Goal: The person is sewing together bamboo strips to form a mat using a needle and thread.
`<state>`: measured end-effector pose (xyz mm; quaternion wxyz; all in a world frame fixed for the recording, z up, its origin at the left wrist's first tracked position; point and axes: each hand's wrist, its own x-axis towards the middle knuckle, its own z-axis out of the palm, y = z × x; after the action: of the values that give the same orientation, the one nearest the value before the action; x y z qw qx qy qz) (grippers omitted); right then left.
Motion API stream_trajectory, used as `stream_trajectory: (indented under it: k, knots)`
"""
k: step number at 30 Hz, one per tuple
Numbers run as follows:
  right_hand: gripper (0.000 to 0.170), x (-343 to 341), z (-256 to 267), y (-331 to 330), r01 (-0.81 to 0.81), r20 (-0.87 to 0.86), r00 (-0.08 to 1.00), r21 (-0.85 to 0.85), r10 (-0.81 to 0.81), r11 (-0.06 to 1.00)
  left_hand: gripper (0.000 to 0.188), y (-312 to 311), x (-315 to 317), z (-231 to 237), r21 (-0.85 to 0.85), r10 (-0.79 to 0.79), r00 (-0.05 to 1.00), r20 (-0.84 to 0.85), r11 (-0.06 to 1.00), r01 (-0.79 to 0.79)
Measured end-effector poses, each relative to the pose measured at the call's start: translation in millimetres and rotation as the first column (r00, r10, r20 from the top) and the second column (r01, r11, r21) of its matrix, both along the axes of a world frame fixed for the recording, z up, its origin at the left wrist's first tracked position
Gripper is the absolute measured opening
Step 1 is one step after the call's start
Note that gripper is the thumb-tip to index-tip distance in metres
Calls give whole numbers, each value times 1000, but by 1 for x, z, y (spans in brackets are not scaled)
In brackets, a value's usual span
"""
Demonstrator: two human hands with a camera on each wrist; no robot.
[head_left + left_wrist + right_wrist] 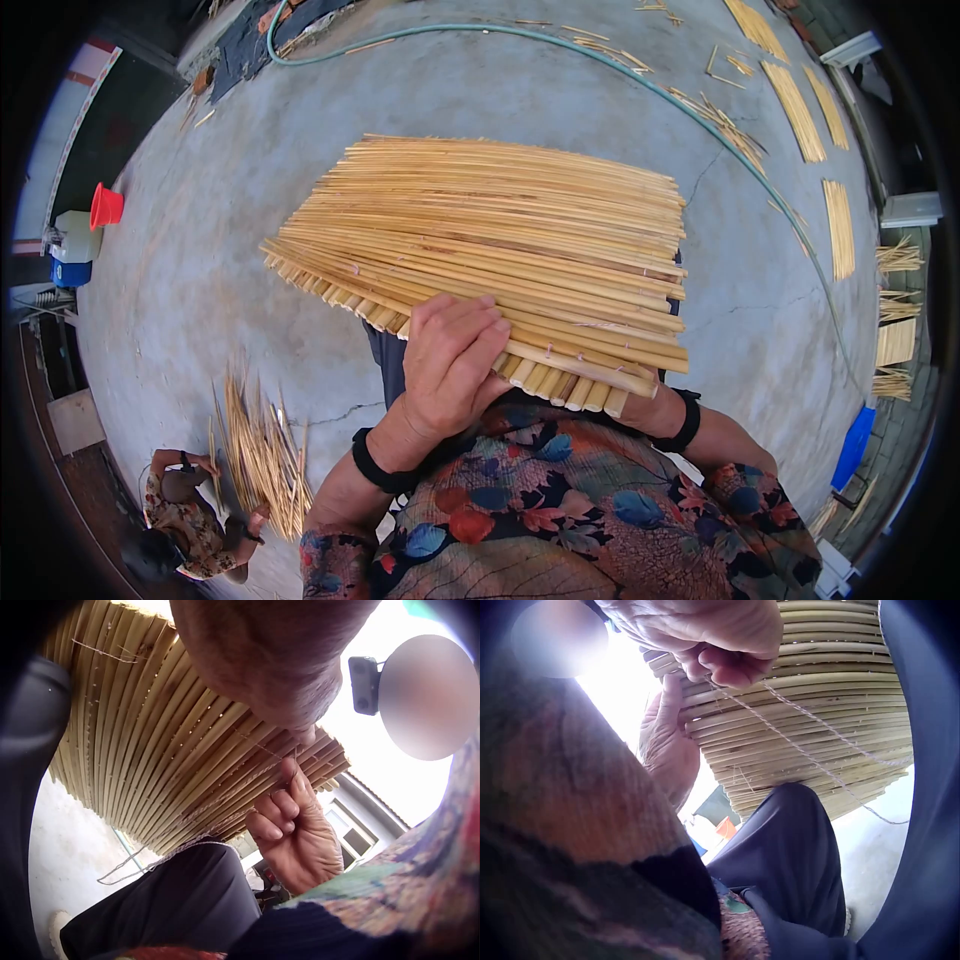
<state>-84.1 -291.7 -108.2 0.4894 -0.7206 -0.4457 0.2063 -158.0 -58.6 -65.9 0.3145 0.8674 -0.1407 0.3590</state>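
Note:
A mat of straw-coloured reeds (pixel 500 230), bound in rows with thin pinkish string, lies over the lap and fans out forward. My left hand (pixel 450 360) grips its near edge, fingers over the top; its thumb shows underneath in the right wrist view. Mostly hidden below the mat in the head view is my right hand (pixel 640 408). From the left wrist view, that right hand (pixel 300 832) has its other fingers curled while thumb and forefinger pinch string near the reeds' underside. Two strands of string (pixel 805 756) trail along the underside in the right wrist view.
A green hose (pixel 700 115) curves across the concrete floor. Finished reed panels (pixel 795 110) and loose reeds lie at right. Lower left, another person (pixel 195 510) sits by a reed pile (pixel 265 460). A red bucket (pixel 106 206) stands far left. Dark-trousered knees (pixel 787 840) are under the mat.

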Motion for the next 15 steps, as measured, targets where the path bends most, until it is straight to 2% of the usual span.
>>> stream_trajectory:
  k: [8,15]
  knots:
    - [35,-6,-1,-4,-19,100,995,-4,19,1000,40,4,-2,-1,13,-14,1000,8,1000,14]
    - [35,-5,-2,-7,-15,121,993,5,14,1000,40,2,-6,-6,13,1,1000,0,1000,-1]
